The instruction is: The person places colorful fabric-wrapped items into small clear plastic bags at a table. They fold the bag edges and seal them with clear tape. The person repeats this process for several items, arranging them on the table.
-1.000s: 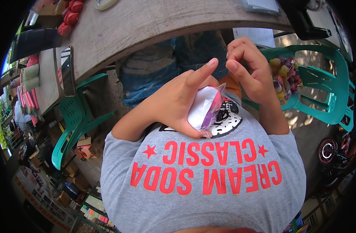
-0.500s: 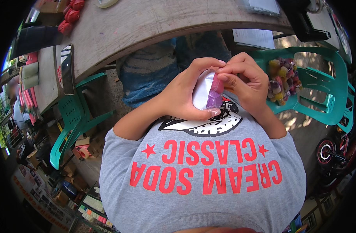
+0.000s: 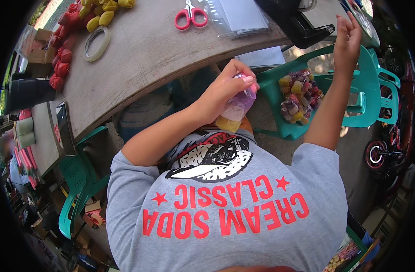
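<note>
My left hand (image 3: 237,81) is closed around the gathered top of a clear plastic packet (image 3: 236,106). Pink, purple, white and yellow pieces show through the film, with the yellow one at the bottom. The packet hangs tilted over my lap. My right hand (image 3: 348,38) is raised at the far right, fingers stretched and apart, with nothing seen in it. It is just right of a black device (image 3: 302,29) at the table's edge and does not appear to touch it.
Similar colourful packets (image 3: 300,96) are heaped on a green plastic chair (image 3: 289,129) to the right. On the wooden table (image 3: 144,54) lie red-handled scissors (image 3: 190,17), a tape roll (image 3: 97,44), papers (image 3: 243,16), and yellow (image 3: 106,17) and red bundles (image 3: 62,68). A phone (image 3: 65,127) is at the left.
My right hand has let go of the packet and moved far right, up beside the black device. My left hand now grips the packet by its top, and the view has shifted, showing more table.
</note>
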Tool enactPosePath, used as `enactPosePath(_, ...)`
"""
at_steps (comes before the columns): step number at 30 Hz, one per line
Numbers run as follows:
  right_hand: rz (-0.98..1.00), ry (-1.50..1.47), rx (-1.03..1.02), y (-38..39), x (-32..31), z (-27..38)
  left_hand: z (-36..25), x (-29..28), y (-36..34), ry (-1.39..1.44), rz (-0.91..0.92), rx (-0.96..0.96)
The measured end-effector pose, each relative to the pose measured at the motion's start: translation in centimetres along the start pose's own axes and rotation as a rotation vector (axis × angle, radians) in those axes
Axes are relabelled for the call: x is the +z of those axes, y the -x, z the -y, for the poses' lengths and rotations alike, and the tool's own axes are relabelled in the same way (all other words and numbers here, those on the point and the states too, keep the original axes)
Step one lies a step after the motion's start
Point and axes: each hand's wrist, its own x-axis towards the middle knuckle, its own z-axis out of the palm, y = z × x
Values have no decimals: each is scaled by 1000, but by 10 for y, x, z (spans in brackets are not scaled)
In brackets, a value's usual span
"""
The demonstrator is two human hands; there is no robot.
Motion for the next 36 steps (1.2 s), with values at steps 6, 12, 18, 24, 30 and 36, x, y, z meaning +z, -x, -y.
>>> enactPosePath(6, 350, -312, 291, -15, 7, 21, -20, 36, -71, 256, -83, -138)
enactPosePath(12, 375, -504, 263, 15, -39, 25, -19, 35, -71, 306, -169, -229)
enactPosePath(18, 205, 695, -124, 33, -36, 7, -9, 30, -74, 332, -148, -296)
enactPosePath(24, 175, 170, 34, 13, -26, 13, -9, 38, -71, 247, -167, -245)
enactPosePath(30, 415, -173, 233, -20, -10, -15, -6, 40, -58, 23, -75, -228)
enactPosePath(36, 299, -574, 370, 15, -35, -7, -6, 23, -36, 67, -84, -358)
